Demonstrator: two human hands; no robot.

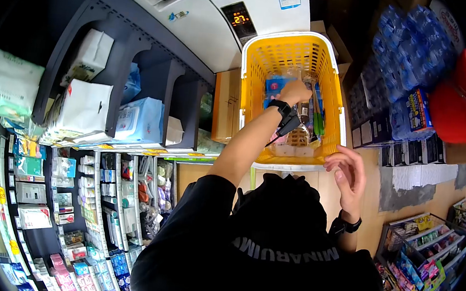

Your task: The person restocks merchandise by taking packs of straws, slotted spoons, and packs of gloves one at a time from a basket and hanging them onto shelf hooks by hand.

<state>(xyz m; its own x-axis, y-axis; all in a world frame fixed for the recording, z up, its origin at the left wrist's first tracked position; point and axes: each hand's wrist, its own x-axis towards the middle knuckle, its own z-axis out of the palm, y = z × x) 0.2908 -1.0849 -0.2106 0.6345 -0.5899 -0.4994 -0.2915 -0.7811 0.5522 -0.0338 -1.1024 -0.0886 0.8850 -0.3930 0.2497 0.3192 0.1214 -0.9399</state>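
Observation:
My left hand [296,92] reaches down into a yellow plastic basket [260,158] with a white rim. Its fingers are curled together among the goods there; what they grip is hidden. Beside it lie a blue package [273,86], clear plastic packaging [300,134] and a green item [318,124]. Just outside the basket's near right corner, my right hand [349,176] is raised with its fingers apart and bent, holding nothing.
Grey shelves with tissue packs [140,121] run along the left. A white appliance [217,18] and a cardboard box [226,103] stand by the basket. Bottled water packs [413,48], red baskets [454,113] and a wire rack of packets [428,243] are on the right.

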